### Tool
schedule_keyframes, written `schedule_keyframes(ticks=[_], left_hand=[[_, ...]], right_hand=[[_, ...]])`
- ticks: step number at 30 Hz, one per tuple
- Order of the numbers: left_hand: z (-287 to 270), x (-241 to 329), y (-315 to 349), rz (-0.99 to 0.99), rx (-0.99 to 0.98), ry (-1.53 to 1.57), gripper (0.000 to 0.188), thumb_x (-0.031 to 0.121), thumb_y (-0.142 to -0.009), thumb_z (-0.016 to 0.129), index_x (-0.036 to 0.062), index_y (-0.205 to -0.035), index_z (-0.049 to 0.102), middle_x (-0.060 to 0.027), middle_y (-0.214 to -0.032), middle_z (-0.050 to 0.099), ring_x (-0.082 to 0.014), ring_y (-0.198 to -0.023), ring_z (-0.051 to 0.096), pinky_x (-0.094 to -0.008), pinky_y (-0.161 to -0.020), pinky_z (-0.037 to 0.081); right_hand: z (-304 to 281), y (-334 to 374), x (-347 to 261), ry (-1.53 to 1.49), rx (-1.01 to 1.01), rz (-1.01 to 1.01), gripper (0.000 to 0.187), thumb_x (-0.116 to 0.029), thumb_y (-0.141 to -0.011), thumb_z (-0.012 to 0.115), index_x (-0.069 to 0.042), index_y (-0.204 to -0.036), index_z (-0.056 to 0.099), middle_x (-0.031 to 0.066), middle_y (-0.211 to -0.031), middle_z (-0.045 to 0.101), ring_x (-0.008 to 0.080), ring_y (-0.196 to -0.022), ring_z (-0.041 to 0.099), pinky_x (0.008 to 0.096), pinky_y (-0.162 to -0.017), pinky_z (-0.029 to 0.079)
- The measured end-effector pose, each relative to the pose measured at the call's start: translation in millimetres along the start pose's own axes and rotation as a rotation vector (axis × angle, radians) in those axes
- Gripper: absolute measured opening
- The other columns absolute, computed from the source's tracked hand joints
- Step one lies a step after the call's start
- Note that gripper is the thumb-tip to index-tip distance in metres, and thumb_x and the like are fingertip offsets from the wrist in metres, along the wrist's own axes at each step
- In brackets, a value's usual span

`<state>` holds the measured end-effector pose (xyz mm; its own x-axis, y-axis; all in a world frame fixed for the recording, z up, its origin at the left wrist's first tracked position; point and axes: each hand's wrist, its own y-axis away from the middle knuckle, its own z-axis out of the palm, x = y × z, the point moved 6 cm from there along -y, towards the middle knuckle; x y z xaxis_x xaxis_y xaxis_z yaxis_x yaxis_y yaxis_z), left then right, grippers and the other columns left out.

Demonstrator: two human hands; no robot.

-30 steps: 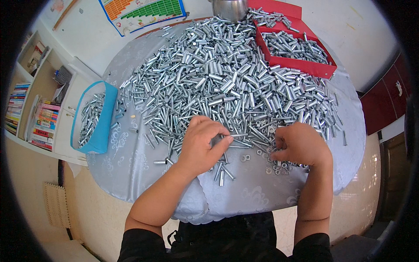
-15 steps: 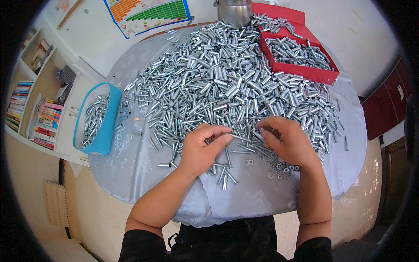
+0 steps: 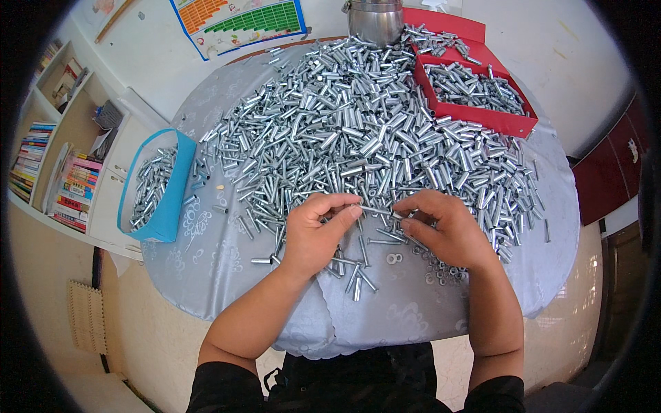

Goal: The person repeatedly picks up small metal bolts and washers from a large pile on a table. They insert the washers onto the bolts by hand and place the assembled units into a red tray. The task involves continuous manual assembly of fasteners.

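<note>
Between its thumb and forefinger, my left hand (image 3: pixel 318 230) pinches one end of a thin silver bolt (image 3: pixel 376 210). The bolt points right, nearly level, above the near edge of the metal heap. My right hand (image 3: pixel 446 227) is closed at the bolt's other end, fingertips together; whatever small part they hold there is hidden. A large heap of silver sleeves and bolts (image 3: pixel 344 131) spreads beyond both hands. Several loose bolts (image 3: pixel 358 277) lie below my left hand. Small nuts and washers (image 3: pixel 441 270) lie beneath my right hand, with a pair of nuts (image 3: pixel 394 259) between the hands.
A blue box (image 3: pixel 180 186) with metal parts stands at the left of the round table, whose cloth (image 3: pixel 234 275) is grey. At the back right is an open red box (image 3: pixel 482 121) of sleeves, beside a steel pot (image 3: pixel 375 24). Bookshelves (image 3: pixel 62 138) stand farther left.
My right hand has moved slightly left, its fingertips coming to the bolt's free end. My left hand keeps its pinch. The whole view has shifted slightly.
</note>
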<state>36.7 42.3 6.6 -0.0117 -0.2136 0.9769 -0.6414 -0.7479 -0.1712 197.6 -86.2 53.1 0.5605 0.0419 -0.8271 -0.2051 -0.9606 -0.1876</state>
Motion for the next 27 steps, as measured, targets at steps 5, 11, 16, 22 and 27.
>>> schedule_keyframes(ticks=[5,11,16,22,27], left_hand=[[-1,-1,0,0.019,0.007,-0.030,0.017,0.003,-0.085,0.072,0.0007,-0.101,0.071,-0.0007,-0.085,0.066,-0.0040,-0.071,0.056,-0.0175,-0.062,0.043],[2,0,1,0.029,-0.014,-0.088,0.017,0.004,-0.085,0.072,0.0009,-0.102,0.072,-0.0002,-0.085,0.066,-0.0043,-0.070,0.056,-0.0177,-0.062,0.043],[9,3,4,-0.143,-0.093,-0.013,0.022,0.004,-0.087,0.070,0.0005,-0.109,0.070,-0.0028,-0.091,0.070,-0.0049,-0.078,0.060,-0.0187,-0.068,0.047],[16,5,6,-0.063,-0.167,0.106,0.029,0.002,-0.088,0.068,-0.0009,-0.117,0.065,-0.0047,-0.095,0.070,-0.0072,-0.085,0.063,-0.0221,-0.077,0.051],[20,8,7,-0.044,-0.139,0.244,0.028,0.002,-0.087,0.068,-0.0014,-0.115,0.065,-0.0060,-0.094,0.069,-0.0086,-0.083,0.063,-0.0229,-0.075,0.051]], right_hand=[[2,0,0,-0.012,0.017,0.017,0.021,-0.004,-0.082,0.067,-0.002,-0.103,0.067,0.0124,-0.088,0.066,0.0250,-0.078,0.065,0.0336,-0.070,0.051],[6,-2,0,-0.016,0.037,-0.048,0.021,-0.001,-0.081,0.068,-0.002,-0.101,0.067,0.0120,-0.090,0.067,0.0227,-0.078,0.066,0.0312,-0.070,0.052],[6,1,9,-0.152,0.122,0.108,0.020,-0.001,-0.080,0.070,-0.001,-0.100,0.069,0.0119,-0.089,0.069,0.0192,-0.076,0.067,0.0290,-0.070,0.053],[3,2,14,-0.124,0.187,0.095,0.017,-0.006,-0.081,0.072,-0.001,-0.096,0.071,0.0121,-0.082,0.068,0.0199,-0.072,0.067,0.0292,-0.065,0.051],[7,-1,4,-0.033,0.124,0.067,0.014,-0.009,-0.081,0.072,-0.001,-0.093,0.071,0.0122,-0.076,0.066,0.0237,-0.069,0.065,0.0319,-0.061,0.050]])
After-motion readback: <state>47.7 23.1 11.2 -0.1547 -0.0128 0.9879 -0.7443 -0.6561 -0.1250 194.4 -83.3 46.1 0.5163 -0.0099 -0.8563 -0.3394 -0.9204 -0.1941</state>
